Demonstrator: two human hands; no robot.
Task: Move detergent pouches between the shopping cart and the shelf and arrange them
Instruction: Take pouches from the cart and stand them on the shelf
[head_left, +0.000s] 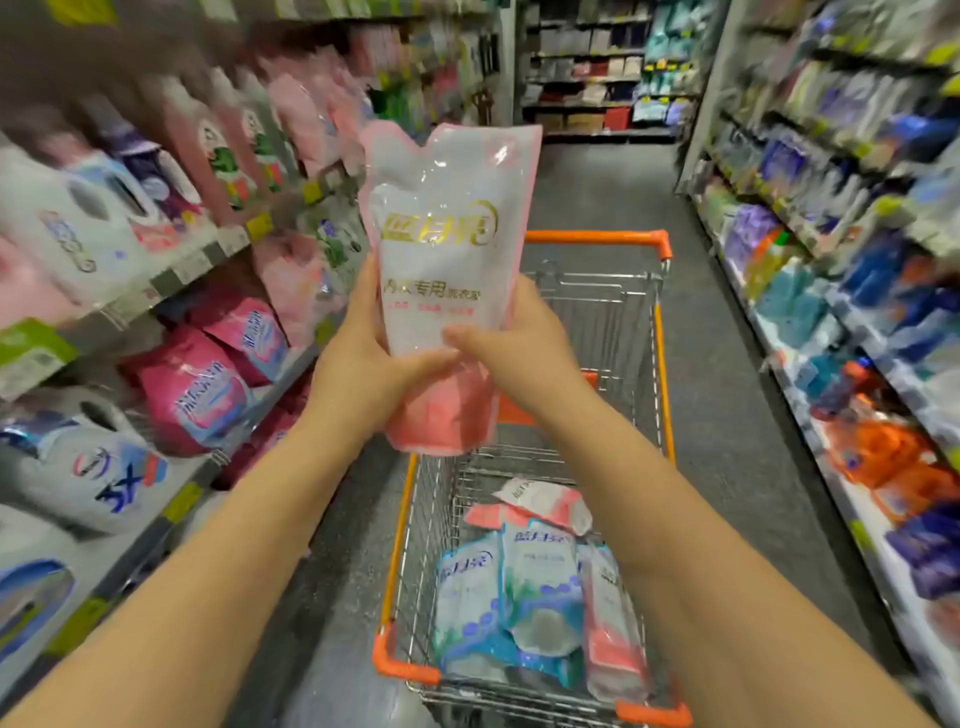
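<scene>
Fingers (366, 301) of my left hand (358, 364) and right hand (514, 353) wrap the lower half of a pink-white detergent pouch (441, 234), upright above the shopping cart (597, 237). More pouches (519, 587) lie in the cart's near end. Stocked shelf (171, 283) left of cart.

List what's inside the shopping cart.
Piled at the cart's near end: blue-white pouches and pink-white pouches. The held pouch and right hand hide part of the basket.
</scene>
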